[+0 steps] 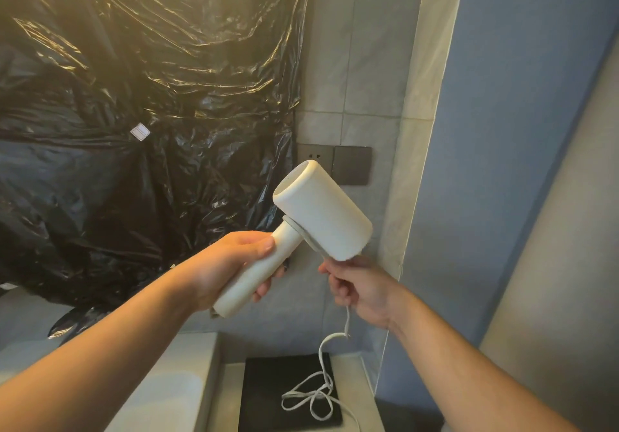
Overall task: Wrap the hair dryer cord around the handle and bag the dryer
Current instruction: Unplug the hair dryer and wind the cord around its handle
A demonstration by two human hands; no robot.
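Nearest, a pale stone-like counter (pixel 181 374) carries a flat black mat (pixel 264 388). Most of the white cord (pixel 320 395) lies on it in loose, tangled loops. The cord looks braided, thin and limp, so it should follow the hand easily but may snag on its own loops.

Above the counter, the left hand (pixel 231 264) has its fingers and thumb curled around the handle (pixel 254 281) of the hair dryer (pixel 325 210), holding it in the air with the barrel tipped up and to the right. The right hand (pixel 363 292), just below the barrel, has its fingers closed on the cord, which hangs from that fist to the mat. A short stretch also runs up from the fist to the neck under the barrel. Whether any turn already sits on the handle cannot be told.

This looks like the start of the wrapping step, with bagging not yet begun. Next the right hand would need to carry the cord around the handle under light tension, while the left hand's fingers make room for each turn.

The dryer is matte off-white plastic with a smooth cylindrical barrel and a rounded, straight handle.

Behind it is a grey tiled wall (pixel 368 63) with a dark socket plate (pixel 315 158) and a blank plate (pixel 351 165). To the left hangs glossy, crinkled black plastic sheeting (pixel 134 97).
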